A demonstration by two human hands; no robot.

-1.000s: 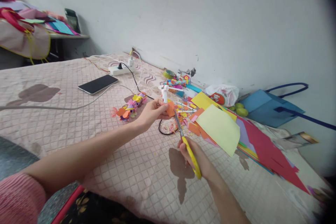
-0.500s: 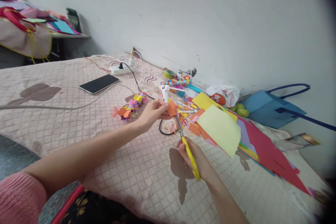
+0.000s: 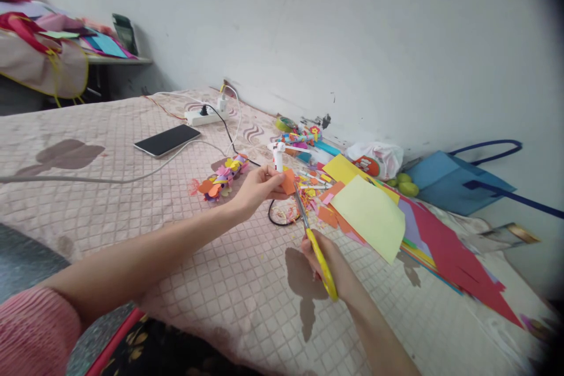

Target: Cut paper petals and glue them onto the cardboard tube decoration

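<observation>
Between the fingers of my left hand point(image 3: 261, 188) is a small piece of orange paper point(image 3: 288, 181). My right hand point(image 3: 328, 258) grips yellow-handled scissors point(image 3: 321, 255), whose blades point up at the lower right edge of the orange paper. Whether the blades touch the paper I cannot tell. Just behind my left hand stands a white glue gun point(image 3: 278, 155), partly hidden by the fingers. To the left of that hand lies a roll decorated with paper flowers point(image 3: 222, 178). Paper scraps point(image 3: 314, 185) are scattered beyond the scissors.
A black phone point(image 3: 167, 140) and a white power strip point(image 3: 206, 116) with cables lie at the back left. On the right are a pale green sheet point(image 3: 370, 217), red paper point(image 3: 453, 247) and a blue bag point(image 3: 458, 182). A white plastic bag point(image 3: 388, 158) rests near the wall.
Both hands keep nearly the same place and hold. The scissors and right hand have shifted very slightly; the whole view moved a few pixels.
</observation>
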